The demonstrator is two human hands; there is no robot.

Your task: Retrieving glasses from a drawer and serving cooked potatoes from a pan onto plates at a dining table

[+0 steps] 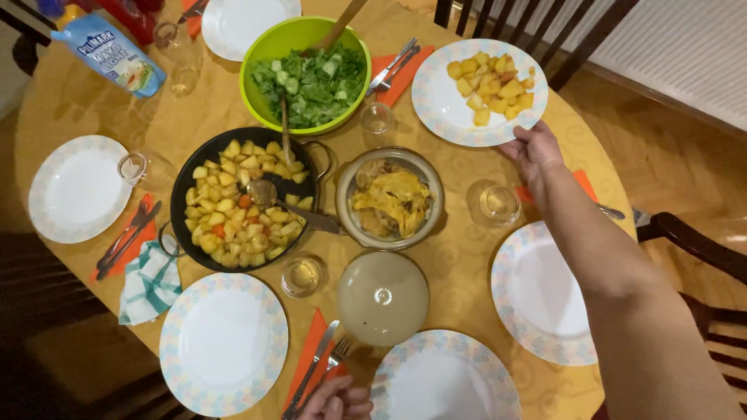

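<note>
Far left, well apart from both hands: a blue squeeze pouch [109, 52] at the table's top edge, an empty plate [78, 187], and a striped cloth [149, 284] below it.

Left of centre: a black pan of roast potatoes [237, 198] with a serving spoon [268, 194] lying in it; behind it, a green salad bowl [305, 74].

Left hand [336, 400]: at the bottom edge, only fingertips and knuckles show, curled loosely just beside a fork and knife [319, 365] on an orange napkin. Whether the fingers touch or grasp anything cannot be told.

Centre: a ceramic dish of baked food [391, 198], uncovered; its domed lid [381, 297] sits on the table just above the left fingers.

Right hand [537, 152]: reached across the table, fingers closed on the near rim of the served plate [445, 109], thumb on top.

Served plate: at the far right edge of the table, potatoes heaped on its far side, away from the fingers.

Beside the right wrist: a drinking glass [498, 204], very near the forearm.

Risk: I judge the one-edge grip could let the plate tip and spill potatoes; the forearm could also knock the glass over.
</note>
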